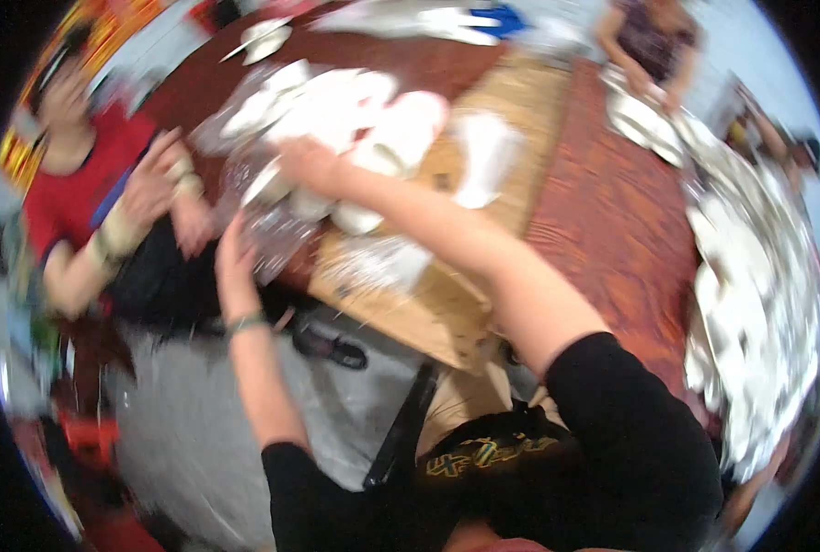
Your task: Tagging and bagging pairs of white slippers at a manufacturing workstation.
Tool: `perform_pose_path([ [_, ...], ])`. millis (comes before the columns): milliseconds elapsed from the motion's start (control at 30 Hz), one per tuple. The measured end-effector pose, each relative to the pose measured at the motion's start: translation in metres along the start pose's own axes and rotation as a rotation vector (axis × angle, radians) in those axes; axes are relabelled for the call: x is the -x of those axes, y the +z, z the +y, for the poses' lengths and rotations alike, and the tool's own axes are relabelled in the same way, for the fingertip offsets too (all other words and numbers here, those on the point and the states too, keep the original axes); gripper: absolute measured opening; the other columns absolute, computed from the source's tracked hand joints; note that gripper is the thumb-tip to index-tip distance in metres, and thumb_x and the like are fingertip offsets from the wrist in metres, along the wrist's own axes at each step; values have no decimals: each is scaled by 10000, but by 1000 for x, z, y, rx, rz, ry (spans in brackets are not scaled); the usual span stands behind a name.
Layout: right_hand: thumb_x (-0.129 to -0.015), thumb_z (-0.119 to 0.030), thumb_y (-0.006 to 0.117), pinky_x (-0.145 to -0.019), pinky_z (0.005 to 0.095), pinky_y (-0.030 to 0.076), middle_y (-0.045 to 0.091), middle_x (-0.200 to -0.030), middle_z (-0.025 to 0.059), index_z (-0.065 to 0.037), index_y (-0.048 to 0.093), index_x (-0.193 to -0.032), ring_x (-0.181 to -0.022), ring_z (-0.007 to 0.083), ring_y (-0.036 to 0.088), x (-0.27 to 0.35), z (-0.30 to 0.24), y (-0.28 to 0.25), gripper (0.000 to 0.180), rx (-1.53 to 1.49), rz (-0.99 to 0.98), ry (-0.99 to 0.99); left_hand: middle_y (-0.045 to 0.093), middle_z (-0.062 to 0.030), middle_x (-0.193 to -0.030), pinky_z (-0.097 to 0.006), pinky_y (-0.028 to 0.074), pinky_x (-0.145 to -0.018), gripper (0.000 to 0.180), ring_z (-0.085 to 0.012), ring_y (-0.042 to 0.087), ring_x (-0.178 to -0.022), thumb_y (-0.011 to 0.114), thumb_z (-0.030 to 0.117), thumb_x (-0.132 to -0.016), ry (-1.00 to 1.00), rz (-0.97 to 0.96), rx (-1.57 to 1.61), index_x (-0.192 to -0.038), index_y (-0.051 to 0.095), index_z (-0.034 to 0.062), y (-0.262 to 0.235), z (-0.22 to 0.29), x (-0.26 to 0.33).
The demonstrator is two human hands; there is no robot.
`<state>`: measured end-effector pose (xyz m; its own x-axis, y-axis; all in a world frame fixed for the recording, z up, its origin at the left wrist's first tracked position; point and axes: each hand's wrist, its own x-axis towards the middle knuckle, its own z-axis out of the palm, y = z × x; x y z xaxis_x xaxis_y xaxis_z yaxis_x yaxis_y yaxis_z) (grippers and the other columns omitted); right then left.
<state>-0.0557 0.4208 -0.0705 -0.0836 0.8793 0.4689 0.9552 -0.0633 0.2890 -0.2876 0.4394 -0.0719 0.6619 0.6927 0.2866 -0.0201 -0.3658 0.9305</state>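
My right hand [310, 167] reaches across to the left edge of a heap of white, curved, padded-looking pieces [336, 106]; their exact kind is too blurred to tell. Its fingers look closed on one white piece [267, 184]. Nearer to me and to the left, my left hand [235, 253] has its fingers against the edge of a clear plastic bag [279, 239] and seems to pinch it. The bag lies crumpled between my two hands, under the white piece. Motion smears the fingertips of both hands.
A tan board [483, 317] lies under part of the heap, with a white piece [486, 156] and clear plastic [382, 262] on it. The reddish-brown table [603, 239] extends right toward many white pieces [741, 304]. One person in red [88, 175] sits left; another works far right.
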Motion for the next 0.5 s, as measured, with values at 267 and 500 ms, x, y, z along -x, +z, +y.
perform_pose_path([
  [267,-791,-113,546,-875,408,453,434,-1228,235,38,533,-1048,-1121,353,475,90,-92,-181,299,-696,-11,-352,579,4,-811,-168,217,-365,450,-2,318,-436,569,443,-871,-617,490,178,-1135,544,80,-161,-51,84],
  [500,-846,-157,546,-715,430,486,548,-1069,141,-7,543,-994,-976,319,555,271,-50,-271,210,-798,-243,-20,501,25,-653,-164,200,-366,250,-3,299,-419,501,234,-938,-425,69,101,-1106,532,52,-114,28,142],
])
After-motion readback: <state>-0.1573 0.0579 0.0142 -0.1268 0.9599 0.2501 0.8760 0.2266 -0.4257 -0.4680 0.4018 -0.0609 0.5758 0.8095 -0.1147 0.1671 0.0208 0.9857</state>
